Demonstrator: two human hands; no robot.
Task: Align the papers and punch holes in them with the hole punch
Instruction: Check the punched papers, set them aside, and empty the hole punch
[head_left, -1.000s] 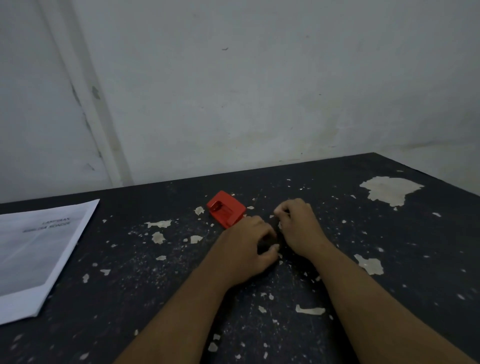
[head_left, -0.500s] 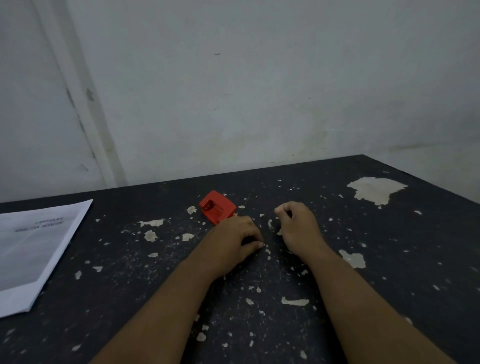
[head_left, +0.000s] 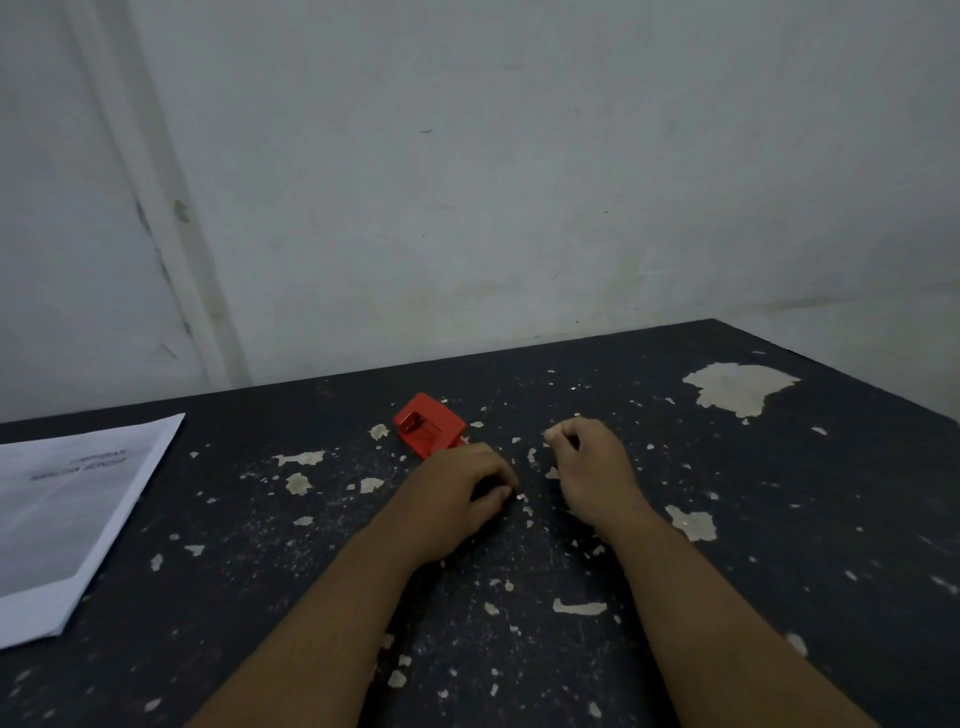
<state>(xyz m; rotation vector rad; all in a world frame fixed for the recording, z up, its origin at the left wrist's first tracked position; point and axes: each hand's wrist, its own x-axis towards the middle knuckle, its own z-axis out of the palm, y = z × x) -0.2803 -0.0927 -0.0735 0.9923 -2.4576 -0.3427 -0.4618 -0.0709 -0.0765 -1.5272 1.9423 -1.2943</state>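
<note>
A small red hole punch (head_left: 429, 425) lies on the black table (head_left: 779, 519) near its middle, a little beyond my left hand (head_left: 457, 493). That hand rests on the table with its fingers curled in, holding nothing that I can see. My right hand (head_left: 592, 462) rests a short way to the right, also curled into a loose fist, apart from the punch. A stack of white printed papers (head_left: 67, 514) lies at the left edge, far from both hands and partly cut off by the frame.
The black table top is worn, with pale patches of flaked paint, the largest (head_left: 737, 387) at the back right. A grey wall (head_left: 519, 182) stands right behind the table's far edge. The table's right corner falls away at the right.
My two hands have drawn a little apart, the left one sliding back from the punch. The punch and the papers have not moved on the table.
</note>
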